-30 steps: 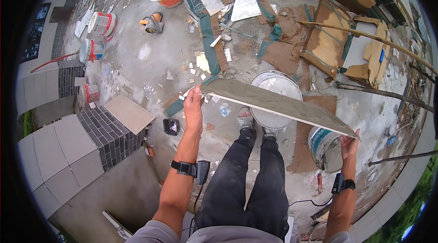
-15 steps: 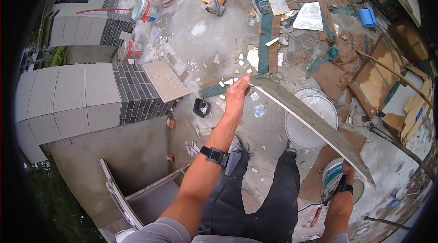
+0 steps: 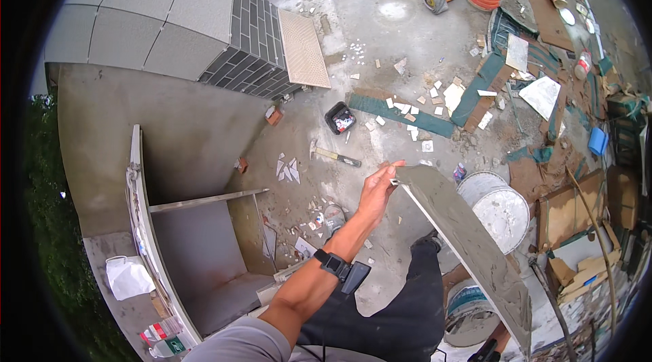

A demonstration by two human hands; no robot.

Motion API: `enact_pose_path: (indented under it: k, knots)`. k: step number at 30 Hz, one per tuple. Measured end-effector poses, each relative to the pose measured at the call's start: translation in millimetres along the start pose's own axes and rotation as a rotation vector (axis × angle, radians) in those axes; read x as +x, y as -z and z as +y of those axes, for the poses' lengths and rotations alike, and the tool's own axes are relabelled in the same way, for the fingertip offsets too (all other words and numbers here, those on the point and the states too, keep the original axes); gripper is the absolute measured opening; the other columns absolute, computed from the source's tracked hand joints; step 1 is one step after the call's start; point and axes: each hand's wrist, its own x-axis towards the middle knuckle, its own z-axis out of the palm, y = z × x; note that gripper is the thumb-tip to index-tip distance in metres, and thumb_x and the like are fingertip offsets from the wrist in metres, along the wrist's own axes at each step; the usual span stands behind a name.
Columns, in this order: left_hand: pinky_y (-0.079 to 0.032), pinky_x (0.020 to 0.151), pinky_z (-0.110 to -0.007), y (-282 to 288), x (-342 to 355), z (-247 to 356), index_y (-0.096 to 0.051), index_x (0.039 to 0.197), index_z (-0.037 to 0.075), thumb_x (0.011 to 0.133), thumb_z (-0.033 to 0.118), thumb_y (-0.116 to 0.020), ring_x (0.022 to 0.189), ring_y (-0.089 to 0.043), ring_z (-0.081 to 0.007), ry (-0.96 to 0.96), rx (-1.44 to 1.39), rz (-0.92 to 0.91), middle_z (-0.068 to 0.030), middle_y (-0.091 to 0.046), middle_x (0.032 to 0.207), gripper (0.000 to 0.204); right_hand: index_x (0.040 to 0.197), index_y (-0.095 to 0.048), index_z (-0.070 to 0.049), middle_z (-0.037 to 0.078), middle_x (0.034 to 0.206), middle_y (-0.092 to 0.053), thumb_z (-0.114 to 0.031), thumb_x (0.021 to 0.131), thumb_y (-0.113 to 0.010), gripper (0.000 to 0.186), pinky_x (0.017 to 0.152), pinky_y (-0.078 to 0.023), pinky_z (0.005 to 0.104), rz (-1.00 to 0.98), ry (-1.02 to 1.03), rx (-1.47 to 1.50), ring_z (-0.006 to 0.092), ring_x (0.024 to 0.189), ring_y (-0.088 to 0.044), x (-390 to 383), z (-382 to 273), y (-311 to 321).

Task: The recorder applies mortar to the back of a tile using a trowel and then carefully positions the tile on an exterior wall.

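A long tile, its upper face spread with grey mortar, is held tilted between my two hands. My left hand is closed on the tile's far corner, thumb near the top edge. Low at the right, my right hand supports the near end; its fingers are mostly hidden behind the tile. Below that end stands a bucket of grey mortar. An upturned white bucket stands just right of the tile's far half. On the floor left of my left hand lies a hammer.
Left, a half-built recess has a pale ledge along its outer side. A tiled block with a leaning beige tile stands beyond. A black tray, tile scraps and a cardboard strip lie ahead. Broken boards clutter the right.
My view has turned left toward the recess, bringing the hammer and ledge more fully into sight. The tile has tilted, showing more of its mortared face. Both hands stay on it.
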Motion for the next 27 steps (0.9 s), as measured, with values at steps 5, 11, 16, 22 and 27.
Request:
enact_pose_path:
  k: [5, 11, 16, 22, 27]
  knots:
    - [-0.036, 0.101, -0.033, 151, -53, 15, -0.053, 0.128, -0.001, 0.095, 0.045, -0.052, 0.111, -0.053, -0.016, -0.013, -0.263, 0.149, -0.0077, -0.061, 0.117, 0.056, 0.114, -0.06, -0.002, 0.014, 0.12, -0.061, -0.037, 0.095, -0.046, 0.042, 0.101, -0.041, 0.0427, -0.29, 0.072, -0.346, 0.0299, 0.111, -0.057, 21, 2, -167]
    - [-0.037, 0.099, -0.031, 343, -105, 41, -0.052, 0.129, -0.002, 0.097, 0.044, -0.048, 0.108, -0.055, -0.0153, -0.077, -0.528, 0.421, -0.0074, -0.061, 0.116, 0.055, 0.114, -0.06, -0.002, 0.014, 0.12, -0.061, -0.035, 0.094, -0.047, 0.04, 0.102, -0.04, 0.0424, -0.646, 0.182, -0.704, 0.0303, 0.112, -0.056, 7, 71, -419]
    - [-0.04, 0.096, -0.03, 488, -141, 92, -0.052, 0.128, -0.002, 0.098, 0.044, -0.047, 0.106, -0.056, -0.0154, -0.169, -0.589, 0.565, -0.0081, -0.061, 0.116, 0.056, 0.115, -0.06, -0.002, 0.015, 0.12, -0.061, -0.033, 0.093, -0.048, 0.039, 0.102, -0.04, 0.0421, -0.912, 0.256, -0.916, 0.0307, 0.112, -0.056, -32, 160, -594]
    - [-0.041, 0.095, -0.03, 632, -167, 146, -0.052, 0.127, 0.0, 0.098, 0.049, -0.043, 0.108, -0.055, -0.0162, -0.385, -0.575, 0.854, -0.0081, -0.058, 0.119, 0.058, 0.115, -0.059, -0.002, 0.016, 0.12, -0.061, -0.031, 0.092, -0.049, 0.038, 0.102, -0.039, 0.0418, -1.131, 0.363, -1.118, 0.0312, 0.113, -0.055, -68, 244, -734]
    - [-0.037, 0.101, -0.037, 719, -141, 170, -0.047, 0.132, 0.005, 0.096, 0.06, -0.034, 0.119, -0.046, -0.0208, -0.551, -0.769, 1.019, -0.0072, -0.048, 0.132, 0.067, 0.115, -0.059, -0.001, 0.016, 0.12, -0.06, -0.029, 0.092, -0.049, 0.038, 0.103, -0.039, 0.0416, -1.257, 0.464, -1.28, 0.0315, 0.114, -0.055, -63, 312, -830]
